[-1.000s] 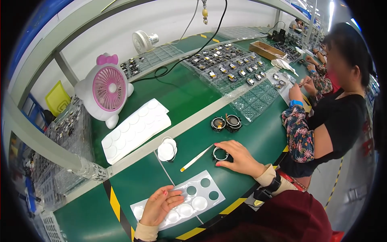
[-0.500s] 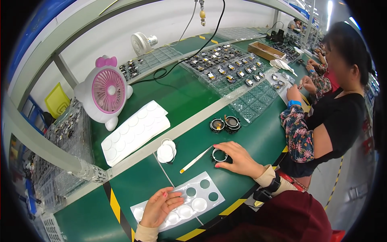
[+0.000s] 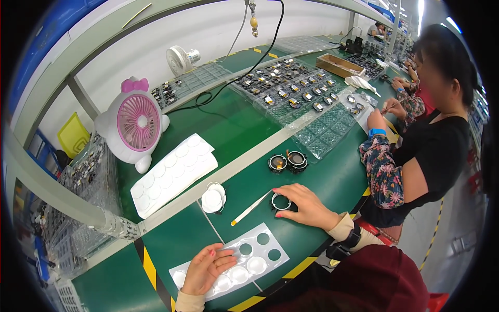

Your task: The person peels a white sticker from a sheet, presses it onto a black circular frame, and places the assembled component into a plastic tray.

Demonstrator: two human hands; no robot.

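Round ring-rimmed housing (image 3: 273,204): set on the table (image 3: 322,182), at one o'clock from the sticker sheet (image 3: 271,245).
Right hand (image 3: 312,209): housing gripped between thumb and finger.
Left hand (image 3: 206,268): held unclenched over the sheet.

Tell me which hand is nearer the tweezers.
Right. The right hand is by the upper end of the tweezers; the left hand is farther away, over the holed sheet.

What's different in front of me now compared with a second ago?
The view has drifted slightly, but nothing on the bench visibly moved, and neither hand took hold of or let go of anything. The right hand is still around the round black part, the left hand over the white sheet.
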